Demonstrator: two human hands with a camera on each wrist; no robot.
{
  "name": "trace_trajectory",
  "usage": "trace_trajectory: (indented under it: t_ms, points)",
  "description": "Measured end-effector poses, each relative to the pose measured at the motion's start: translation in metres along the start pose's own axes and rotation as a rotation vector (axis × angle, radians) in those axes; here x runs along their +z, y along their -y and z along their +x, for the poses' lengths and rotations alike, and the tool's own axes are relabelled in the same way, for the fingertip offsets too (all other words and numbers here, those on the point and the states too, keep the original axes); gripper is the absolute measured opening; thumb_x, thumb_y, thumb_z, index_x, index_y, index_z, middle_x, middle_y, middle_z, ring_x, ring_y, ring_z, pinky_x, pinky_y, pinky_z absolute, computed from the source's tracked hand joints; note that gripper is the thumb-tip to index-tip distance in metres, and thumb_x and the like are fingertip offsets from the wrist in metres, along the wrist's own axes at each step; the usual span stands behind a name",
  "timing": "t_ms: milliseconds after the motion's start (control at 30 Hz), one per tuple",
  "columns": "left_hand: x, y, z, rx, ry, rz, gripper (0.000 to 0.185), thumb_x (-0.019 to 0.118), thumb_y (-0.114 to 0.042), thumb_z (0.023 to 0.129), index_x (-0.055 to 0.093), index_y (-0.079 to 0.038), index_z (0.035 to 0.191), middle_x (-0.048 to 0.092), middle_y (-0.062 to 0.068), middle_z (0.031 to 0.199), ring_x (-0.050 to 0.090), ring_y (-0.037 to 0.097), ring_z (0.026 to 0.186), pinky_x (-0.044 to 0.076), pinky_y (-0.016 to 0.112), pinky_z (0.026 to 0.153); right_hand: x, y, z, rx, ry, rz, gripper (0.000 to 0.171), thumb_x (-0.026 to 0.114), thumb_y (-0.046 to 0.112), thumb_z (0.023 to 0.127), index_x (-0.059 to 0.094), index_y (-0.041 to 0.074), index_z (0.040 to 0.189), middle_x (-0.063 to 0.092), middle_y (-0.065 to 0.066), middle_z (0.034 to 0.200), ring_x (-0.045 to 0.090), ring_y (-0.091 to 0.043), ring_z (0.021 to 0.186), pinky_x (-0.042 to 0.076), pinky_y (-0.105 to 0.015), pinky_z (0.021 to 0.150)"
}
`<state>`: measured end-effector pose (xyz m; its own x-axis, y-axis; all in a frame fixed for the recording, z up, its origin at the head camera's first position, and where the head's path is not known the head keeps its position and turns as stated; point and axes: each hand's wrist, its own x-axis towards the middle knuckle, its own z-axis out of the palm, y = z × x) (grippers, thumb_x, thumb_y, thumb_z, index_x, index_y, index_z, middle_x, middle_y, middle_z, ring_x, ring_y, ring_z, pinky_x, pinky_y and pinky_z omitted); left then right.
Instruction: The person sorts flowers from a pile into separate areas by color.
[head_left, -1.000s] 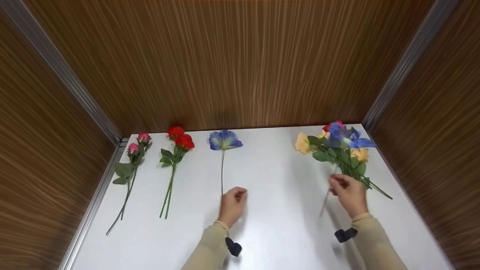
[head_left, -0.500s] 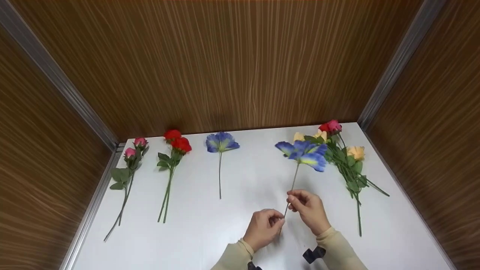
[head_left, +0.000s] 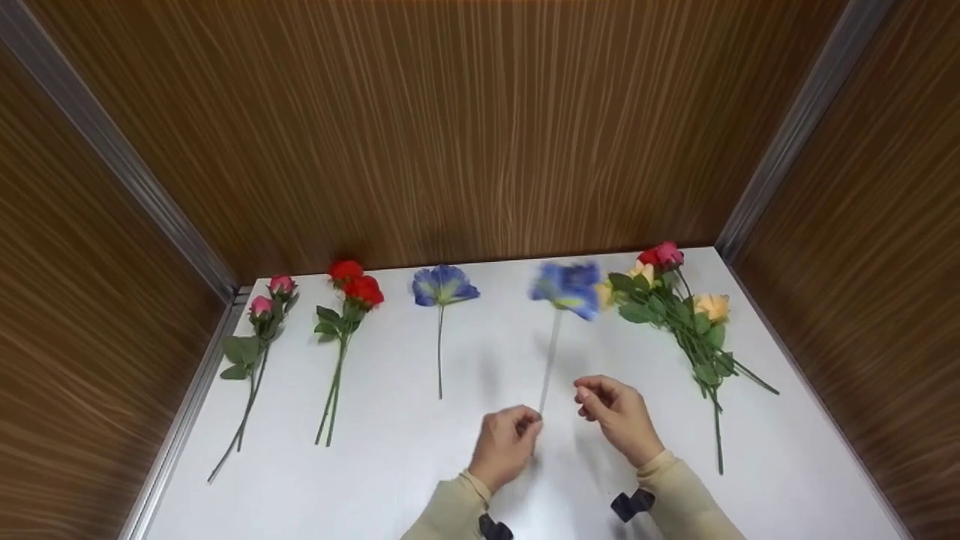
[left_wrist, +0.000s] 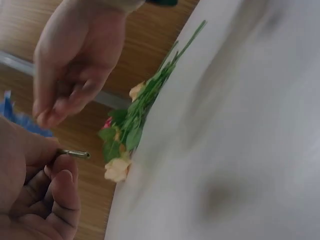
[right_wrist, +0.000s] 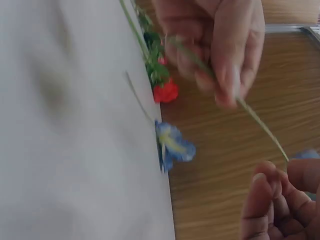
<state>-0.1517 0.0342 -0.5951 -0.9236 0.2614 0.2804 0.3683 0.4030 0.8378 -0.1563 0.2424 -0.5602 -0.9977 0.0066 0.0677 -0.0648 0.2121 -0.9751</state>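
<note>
Left hand (head_left: 504, 450) pinches blue flower (head_left: 568, 290) by stem (head_left: 550, 360) above worktop (head_left: 360, 491); right hand (head_left: 621, 420) near, loosely curled, apparently off it.

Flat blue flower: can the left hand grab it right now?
Probably not: the left hand pinches the raised blue flower, though the way to the flat blue flower looks free.

In the head view, the held blue flower (head_left: 568, 288) is blurred and partly hides a yellow flower (head_left: 604, 295); the bottom edge cuts off the tabletop (head_left: 315, 495). Their wrist views crop the left hand (left_wrist: 37, 192) and right hand (right_wrist: 285, 206).
</note>
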Motion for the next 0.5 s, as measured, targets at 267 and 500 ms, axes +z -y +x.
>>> trace_trajectory:
  t_ms: [267, 500]
  points:
    - [-0.055, 0.046, 0.022, 0.003, -0.220, 0.200, 0.005, 0.066, -0.003, 0.088, 0.070, -0.001, 0.089, 0.067, 0.003, 0.078, 0.062, 0.014, 0.069, 0.052, 0.029, 0.063, -0.082, -0.034, 0.021, 0.085, -0.074, -0.259, 0.027, 0.061, 0.018, 0.095, 0.064, -0.003, 0.112, 0.066, -0.018, 0.095, 0.063, -0.019, 0.076, 0.054, -0.027, 0.067]
    - [-0.082, 0.077, 0.037, -0.159, -0.270, 0.310, 0.008, 0.063, -0.004, 0.091, 0.070, -0.002, 0.092, 0.068, 0.007, 0.084, 0.065, 0.022, 0.078, 0.053, 0.036, 0.069, -0.135, -0.048, 0.026, 0.109, -0.124, -0.454, 0.034, 0.057, 0.029, 0.098, 0.064, 0.000, 0.115, 0.066, -0.016, 0.095, 0.063, -0.018, 0.080, 0.052, -0.024, 0.064]
